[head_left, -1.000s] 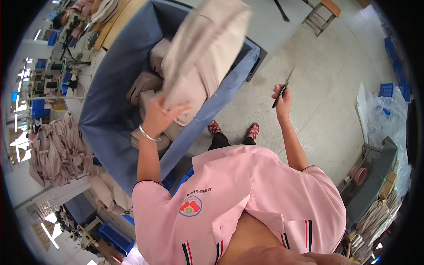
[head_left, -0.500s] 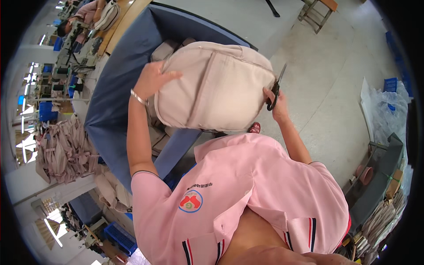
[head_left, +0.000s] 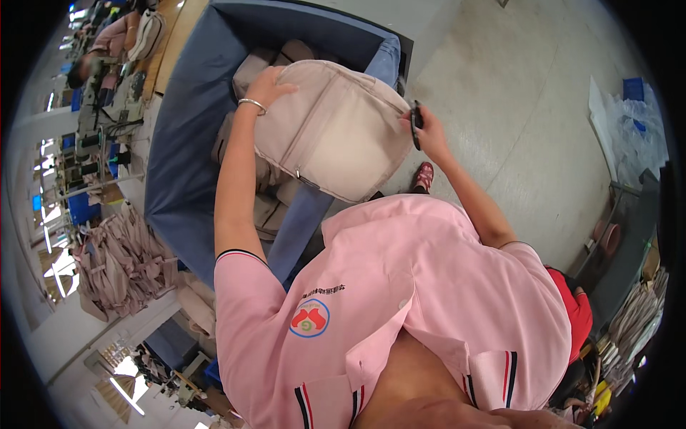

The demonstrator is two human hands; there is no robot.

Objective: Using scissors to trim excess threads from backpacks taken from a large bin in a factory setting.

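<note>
beige fabric backpack point(head_left: 343, 129) is held over the rim of the blue cloth bin point(head_left: 182, 157), left hand point(head_left: 268, 87) gripping its left edge, right hand point(head_left: 431, 134) closed around black scissors point(head_left: 416, 129); similar bags point(head_left: 250, 69) already lie inside, this one not yet set down

Shirt point(head_left: 457, 257): was pale pink and short-sleeved.
Emblem point(head_left: 309, 318): was round and blue-ringed, with red shapes inside.
Lettering point(head_left: 318, 292): was dark, beside the emblem.
Left sleeve point(head_left: 246, 293): sat left of the emblem, its edge thinly trimmed in dark and pale.
Collar point(head_left: 493, 375): bore navy and red stripes, right of the emblem.
Bracelet point(head_left: 252, 105): was slim and silvery, well beyond the emblem.
Shoe point(head_left: 424, 176): was red.
</note>
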